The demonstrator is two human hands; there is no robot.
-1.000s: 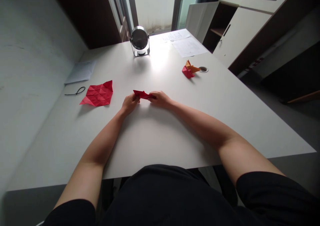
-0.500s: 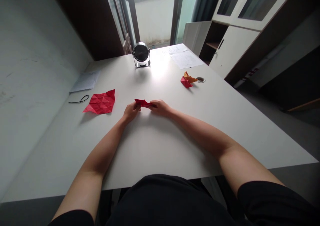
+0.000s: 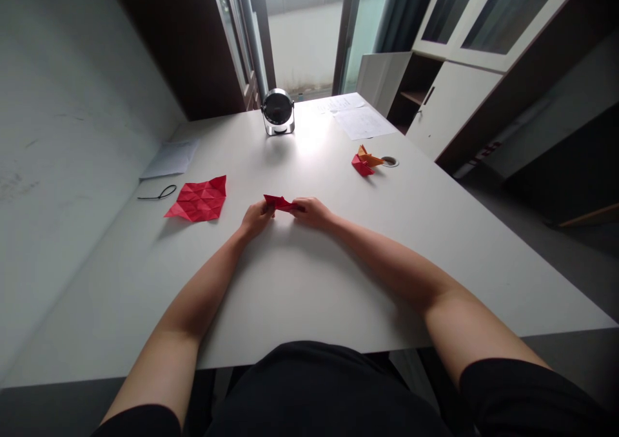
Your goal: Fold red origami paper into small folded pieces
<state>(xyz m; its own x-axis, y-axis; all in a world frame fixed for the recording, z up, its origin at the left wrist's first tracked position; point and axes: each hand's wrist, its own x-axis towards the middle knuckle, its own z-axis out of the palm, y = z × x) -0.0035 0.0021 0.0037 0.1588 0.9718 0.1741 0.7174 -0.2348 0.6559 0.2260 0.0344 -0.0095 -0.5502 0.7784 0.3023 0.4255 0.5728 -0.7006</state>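
Your left hand (image 3: 258, 219) pinches one end of the red paper (image 3: 279, 202) and your right hand (image 3: 313, 213) pinches the other, each grip narrow around it. The folded paper sits between your hands, over the table (image 3: 309, 289). A creased sheet (image 3: 200, 200) lies to your left, near a black tie (image 3: 159, 194). Farther off to your right, a red fold (image 3: 360, 165) is just beside an orange fold (image 3: 371, 159).

I hold a small piece of red paper (image 3: 278, 203), folded, its pointed corner at left, lengthwise between my hands (image 3: 257, 220) over the worktop (image 3: 314, 289).
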